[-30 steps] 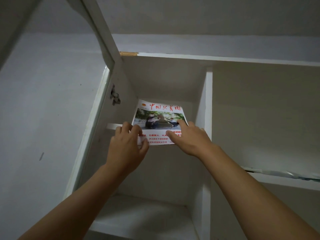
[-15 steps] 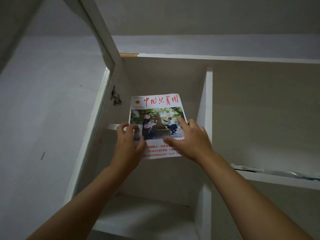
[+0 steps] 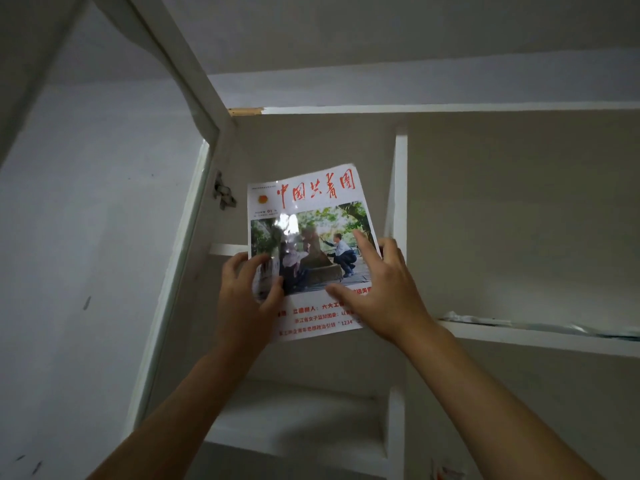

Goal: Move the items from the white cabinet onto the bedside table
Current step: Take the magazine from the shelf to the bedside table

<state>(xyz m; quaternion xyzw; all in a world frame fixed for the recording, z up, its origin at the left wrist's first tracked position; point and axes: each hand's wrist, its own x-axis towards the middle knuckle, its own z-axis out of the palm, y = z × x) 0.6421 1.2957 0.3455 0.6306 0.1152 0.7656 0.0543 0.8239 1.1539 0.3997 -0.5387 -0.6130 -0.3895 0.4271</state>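
A thin magazine (image 3: 311,216) with red characters and a park photo on its cover is held up in front of the white cabinet (image 3: 512,209), lifted off the upper left shelf (image 3: 227,249). My left hand (image 3: 247,299) grips its lower left edge, thumb across the cover. My right hand (image 3: 384,292) holds its lower right edge, thumb on the cover and fingers behind the edge. The cover faces me and tilts slightly.
The open cabinet door (image 3: 180,98) stands at the left with a metal hinge (image 3: 223,195). A vertical divider (image 3: 398,202) splits the cabinet. Flat items (image 3: 540,325) lie on the right shelf. A lower left shelf (image 3: 294,431) sits below. A small red-white object (image 3: 446,474) shows at the bottom edge.
Both hands have raised the magazine off the upper left shelf and tipped it upright toward me, so the whole cover now shows.
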